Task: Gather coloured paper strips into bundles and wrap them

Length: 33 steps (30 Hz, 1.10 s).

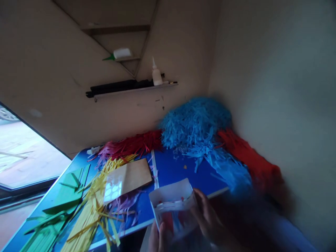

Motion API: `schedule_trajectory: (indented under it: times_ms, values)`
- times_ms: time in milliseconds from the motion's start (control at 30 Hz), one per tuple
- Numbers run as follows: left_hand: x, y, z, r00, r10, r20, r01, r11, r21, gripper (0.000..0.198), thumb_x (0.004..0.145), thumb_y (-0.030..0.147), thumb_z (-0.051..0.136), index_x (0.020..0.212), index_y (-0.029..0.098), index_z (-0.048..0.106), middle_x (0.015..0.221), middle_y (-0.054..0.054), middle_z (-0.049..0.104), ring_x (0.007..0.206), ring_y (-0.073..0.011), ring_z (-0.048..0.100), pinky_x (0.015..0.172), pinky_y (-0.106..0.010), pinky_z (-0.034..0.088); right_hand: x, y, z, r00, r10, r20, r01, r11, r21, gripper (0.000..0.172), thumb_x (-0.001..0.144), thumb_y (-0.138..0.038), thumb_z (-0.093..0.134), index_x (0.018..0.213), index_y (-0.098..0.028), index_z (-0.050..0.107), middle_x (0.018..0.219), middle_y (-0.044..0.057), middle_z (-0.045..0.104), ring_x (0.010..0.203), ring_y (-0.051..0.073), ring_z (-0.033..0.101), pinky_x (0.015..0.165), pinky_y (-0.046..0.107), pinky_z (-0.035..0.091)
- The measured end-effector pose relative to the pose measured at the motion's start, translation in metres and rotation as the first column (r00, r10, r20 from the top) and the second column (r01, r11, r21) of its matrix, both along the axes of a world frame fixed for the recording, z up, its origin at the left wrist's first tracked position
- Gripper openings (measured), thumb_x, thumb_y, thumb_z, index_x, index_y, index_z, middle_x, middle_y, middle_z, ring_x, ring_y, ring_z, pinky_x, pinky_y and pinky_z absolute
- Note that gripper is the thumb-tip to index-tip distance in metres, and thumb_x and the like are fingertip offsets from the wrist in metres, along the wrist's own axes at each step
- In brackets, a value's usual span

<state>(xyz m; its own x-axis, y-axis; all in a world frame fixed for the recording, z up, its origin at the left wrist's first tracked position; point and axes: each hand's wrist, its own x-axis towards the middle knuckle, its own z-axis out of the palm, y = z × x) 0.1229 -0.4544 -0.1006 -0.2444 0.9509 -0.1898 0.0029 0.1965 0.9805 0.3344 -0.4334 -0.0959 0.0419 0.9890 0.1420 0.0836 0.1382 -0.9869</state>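
Your left hand [155, 239] is cut off by the bottom edge, so you see only fingers; your right hand [206, 217] blurs into shadow toward the wrist; the red and blue patches on the open white paper packet [172, 190] you hold are too smeared to make out; the blue rectangular worktop's [168, 168] near left corner runs out of view, cutting off the flat green [43, 234] and yellow paper strips [85, 227]; its far right corner is hidden under the fluffy blue shredded-paper heap [195, 120]; at its right edge, the red-orange paper fringe [249, 157] blurs away.
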Motion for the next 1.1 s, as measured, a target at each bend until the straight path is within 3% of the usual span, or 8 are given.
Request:
schedule_trajectory:
  times_ms: [67, 200, 400, 567, 733, 833, 967, 1100]
  values:
    - [0.002, 0.003, 0.002, 0.995, 0.079, 0.063, -0.083, 0.993, 0.079, 0.069, 0.071, 0.065, 0.067, 0.127, 0.028, 0.054, 0.129, -0.009, 0.064, 0.135, -0.0381, 0.044, 0.107, -0.043, 0.043, 0.001, 0.006, 0.007, 0.998, 0.050, -0.043, -0.051, 0.999, -0.019, 0.059, 0.092, -0.047, 0.054, 0.144, -0.021, 0.040, 0.145, 0.015, 0.048, 0.134, 0.029, 0.046, 0.109, 0.041, 0.041]
    - [0.001, 0.011, 0.012, 0.985, 0.024, 0.171, -0.062, 0.973, 0.220, 0.086, 0.072, 0.059, 0.072, 0.143, 0.029, 0.032, 0.133, -0.012, 0.060, 0.118, -0.0301, 0.061, 0.094, -0.035, 0.052, 0.006, 0.011, 0.016, 0.984, 0.153, -0.092, -0.157, 0.987, -0.036, 0.058, 0.092, -0.044, 0.057, 0.143, -0.023, 0.040, 0.137, 0.014, 0.054, 0.126, 0.027, 0.053, 0.105, 0.038, 0.043]
    - [-0.032, 0.029, 0.010, 0.996, -0.088, 0.030, 0.074, 0.946, 0.315, 0.052, 0.071, 0.046, 0.078, 0.115, 0.023, 0.064, 0.120, -0.010, 0.070, 0.110, -0.0275, 0.066, 0.089, -0.030, 0.056, 0.012, 0.022, 0.013, 0.979, 0.196, -0.053, -0.197, 0.980, -0.010, 0.052, 0.084, -0.044, 0.066, 0.129, -0.025, 0.048, 0.115, 0.009, 0.062, 0.104, 0.025, 0.061, 0.088, 0.034, 0.051]
    - [-0.046, 0.057, 0.017, 0.974, -0.087, -0.211, 0.156, 0.929, 0.335, 0.036, 0.074, 0.052, 0.072, 0.090, 0.020, 0.072, 0.091, -0.008, 0.075, 0.091, -0.0255, 0.071, 0.080, -0.031, 0.059, 0.013, 0.044, 0.028, 0.966, 0.259, -0.028, -0.256, 0.964, 0.068, 0.032, 0.083, -0.044, 0.066, 0.105, -0.022, 0.057, 0.098, 0.004, 0.061, 0.080, 0.018, 0.057, 0.073, 0.028, 0.049]
    - [-0.044, 0.072, 0.037, 0.970, -0.136, -0.200, 0.193, 0.933, 0.304, 0.036, 0.072, 0.054, 0.073, 0.078, 0.018, 0.073, 0.112, -0.014, 0.073, 0.106, -0.0307, 0.067, 0.088, -0.035, 0.057, 0.018, 0.069, 0.047, 0.946, 0.294, 0.135, -0.314, 0.935, 0.166, 0.023, 0.080, -0.039, 0.069, 0.089, -0.019, 0.068, 0.108, 0.007, 0.060, 0.080, 0.016, 0.058, 0.071, 0.027, 0.048]
    - [-0.046, 0.077, 0.036, 0.971, -0.130, -0.199, 0.193, 0.921, 0.338, 0.035, 0.072, 0.052, 0.074, 0.084, 0.019, 0.075, 0.109, -0.014, 0.073, 0.103, -0.0299, 0.069, 0.088, -0.038, 0.058, 0.023, 0.079, 0.050, 0.919, 0.295, 0.260, -0.358, 0.902, 0.240, 0.020, 0.080, -0.034, 0.069, 0.094, -0.020, 0.072, 0.109, 0.008, 0.064, 0.084, 0.018, 0.062, 0.077, 0.030, 0.050]
    - [-0.048, 0.076, 0.023, 0.969, -0.093, -0.230, 0.189, 0.879, 0.437, 0.031, 0.076, 0.045, 0.073, 0.095, 0.021, 0.074, 0.105, -0.011, 0.073, 0.104, -0.0262, 0.068, 0.091, -0.036, 0.056, 0.027, 0.083, 0.047, 0.903, 0.259, 0.344, -0.378, 0.860, 0.343, 0.023, 0.082, -0.032, 0.069, 0.104, -0.022, 0.071, 0.111, 0.009, 0.069, 0.104, 0.024, 0.063, 0.094, 0.037, 0.048]
    - [-0.046, 0.071, 0.017, 0.981, -0.126, -0.146, 0.177, 0.887, 0.427, 0.051, 0.082, 0.039, 0.070, 0.130, 0.026, 0.056, 0.115, -0.010, 0.070, 0.105, -0.0232, 0.068, 0.087, -0.032, 0.058, 0.028, 0.080, 0.042, 0.923, 0.251, 0.291, -0.327, 0.912, 0.249, 0.055, 0.081, -0.029, 0.070, 0.134, -0.025, 0.055, 0.114, 0.008, 0.067, 0.100, 0.021, 0.064, 0.092, 0.036, 0.050]
